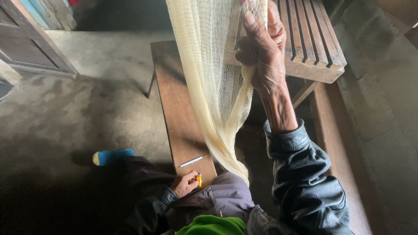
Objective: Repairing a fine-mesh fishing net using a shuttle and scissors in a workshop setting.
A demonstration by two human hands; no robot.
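A pale yellow fishing net [209, 78] hangs down from the top of the view to my lap. My right hand [263, 48] is raised and grips a bunch of the net's mesh in front of a slatted wooden chair [311, 41]. My left hand [186, 182] rests low on the near end of a brown wooden bench [174, 100]. It holds a small yellow tool [200, 178] upright between the fingers. A thin white stick [190, 162] lies on the bench just above that hand.
My leg stretches left along the concrete floor [78, 117], ending in a blue and yellow sock [112, 156]. A wooden door [26, 41] stands at the far left. A second plank bench [335, 152] runs along the right beside a concrete wall.
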